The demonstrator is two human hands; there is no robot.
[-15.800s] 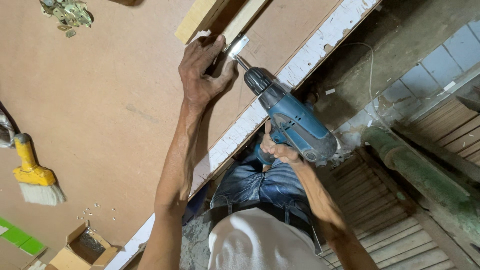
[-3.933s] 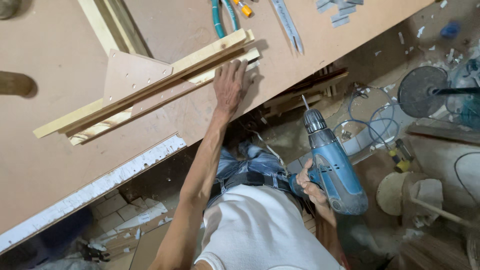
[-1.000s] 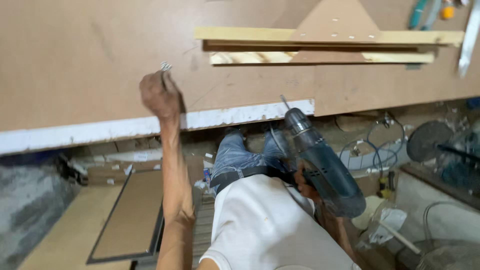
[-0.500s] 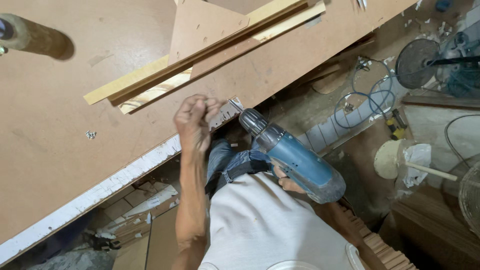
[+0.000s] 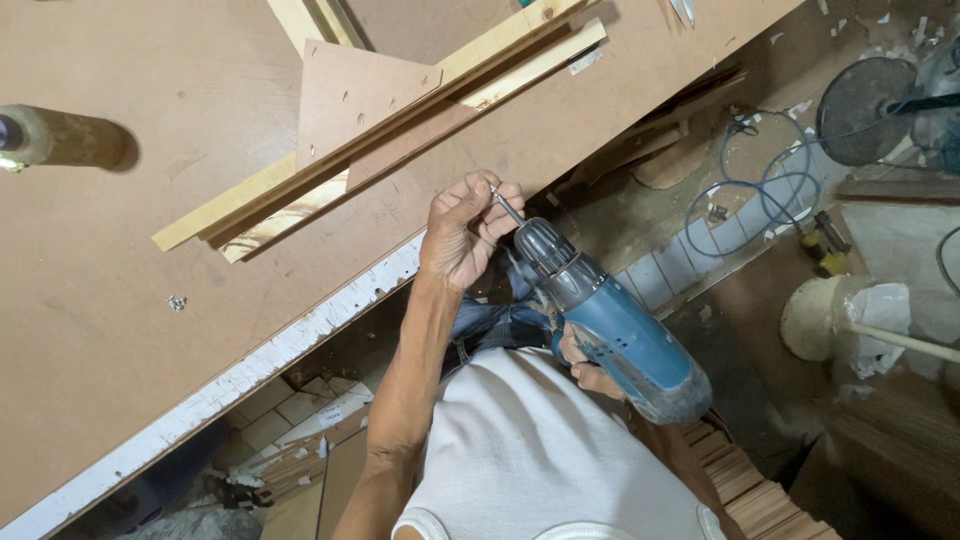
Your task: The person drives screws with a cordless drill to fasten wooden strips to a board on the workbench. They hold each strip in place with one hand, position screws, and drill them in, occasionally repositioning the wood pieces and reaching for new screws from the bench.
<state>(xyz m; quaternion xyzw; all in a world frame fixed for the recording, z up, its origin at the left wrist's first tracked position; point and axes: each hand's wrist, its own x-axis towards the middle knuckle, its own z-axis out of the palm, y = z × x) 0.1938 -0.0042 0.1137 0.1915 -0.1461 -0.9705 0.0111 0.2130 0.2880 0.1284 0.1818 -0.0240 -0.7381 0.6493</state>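
Observation:
My left hand (image 5: 462,232) is raised at the edge of the brown workbench (image 5: 120,300), with its fingers pinched on a small screw (image 5: 497,196) set against the drill's bit. My right hand (image 5: 588,368) grips the handle of a blue cordless drill (image 5: 610,320), mostly hidden under the tool's body. The drill points up and left toward the left fingers. Just beyond them on the bench lies a frame of pale wooden strips (image 5: 380,130) with a triangular brown board piece (image 5: 355,95) fixed on it.
A brown cylinder (image 5: 60,140) lies on the bench at far left, and loose screws (image 5: 177,302) sit near the white front edge (image 5: 300,330). On the floor at right are a fan (image 5: 868,108), a blue cable coil (image 5: 760,190), a white bucket (image 5: 825,315) and stacked wood slats (image 5: 760,490).
My left hand picked a screw off the bench, came to the drill tip and now holds the screw on the bit. The drill has risen toward the bench edge.

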